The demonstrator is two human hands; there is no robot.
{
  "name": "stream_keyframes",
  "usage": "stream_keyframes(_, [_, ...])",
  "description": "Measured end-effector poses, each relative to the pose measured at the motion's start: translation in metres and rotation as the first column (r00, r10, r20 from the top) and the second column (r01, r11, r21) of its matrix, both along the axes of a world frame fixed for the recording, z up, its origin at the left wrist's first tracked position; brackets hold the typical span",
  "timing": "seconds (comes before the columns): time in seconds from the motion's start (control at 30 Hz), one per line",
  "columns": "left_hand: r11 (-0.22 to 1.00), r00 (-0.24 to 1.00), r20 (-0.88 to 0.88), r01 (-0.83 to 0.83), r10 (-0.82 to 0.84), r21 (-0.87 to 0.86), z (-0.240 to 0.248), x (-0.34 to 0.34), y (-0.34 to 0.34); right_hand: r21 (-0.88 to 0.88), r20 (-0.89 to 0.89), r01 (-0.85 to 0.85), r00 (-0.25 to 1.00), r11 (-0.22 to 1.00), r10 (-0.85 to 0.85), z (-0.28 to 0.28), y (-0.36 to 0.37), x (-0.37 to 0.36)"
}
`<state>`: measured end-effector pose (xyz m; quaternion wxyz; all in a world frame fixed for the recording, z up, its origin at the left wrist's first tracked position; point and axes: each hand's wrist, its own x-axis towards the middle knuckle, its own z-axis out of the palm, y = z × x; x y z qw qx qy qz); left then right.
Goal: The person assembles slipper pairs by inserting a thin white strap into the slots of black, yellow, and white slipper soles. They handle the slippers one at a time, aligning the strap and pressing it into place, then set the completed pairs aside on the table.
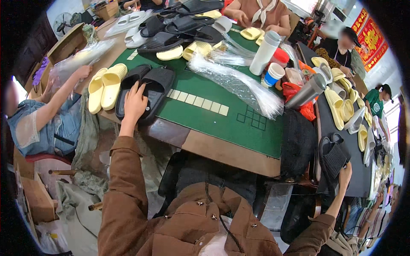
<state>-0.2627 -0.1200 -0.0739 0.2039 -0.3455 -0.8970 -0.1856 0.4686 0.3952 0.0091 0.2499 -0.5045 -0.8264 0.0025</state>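
Note:
My left hand [136,102] reaches over the heel end of a pair of black slide sandals [157,87] at the left front of the green-topped table. Its fingers lie along the inner edges where the two slides meet, gripping them there. A pair of pale yellow slides [102,87] sits just to their left. Far to the right, my right hand [345,175] is closed on the edge of another pair of black slides [333,158], at the near end of a dark side table. Part of that grip is hidden.
Ahead lies a heap of black slides [173,30] beside clear plastic bags [230,74]. A grey bottle [265,52], a paper cup [273,74] and a steel tumbler [306,90] stand at the table's right. Yellow slides [335,106] line the side table [348,141]. Several people sit around.

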Motion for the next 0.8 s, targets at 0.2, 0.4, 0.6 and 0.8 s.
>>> stream_keyframes(0.2, [0.996,0.995,-0.044,-0.088,0.087,-0.006,-0.006,0.008,0.004,-0.331,-0.124,-0.011,0.992,0.944,-0.032,0.035,-0.078,-0.054])
stream_keyframes(0.4, [0.948,0.983,-0.178,0.097,-0.043,0.304,0.031,0.078,0.034,-0.234,-0.301,-0.156,0.950,0.960,0.081,0.028,-0.156,-0.120])
stream_keyframes(0.6, [0.798,0.876,0.151,0.332,-0.459,0.502,0.041,0.150,0.072,-0.394,-0.209,-0.322,0.944,0.861,0.257,0.037,-0.240,-0.282])
stream_keyframes(0.8, [0.755,0.816,0.222,0.342,-0.534,0.559,0.046,0.195,0.089,-0.439,-0.306,-0.444,0.891,0.781,0.335,-0.029,-0.250,-0.383])
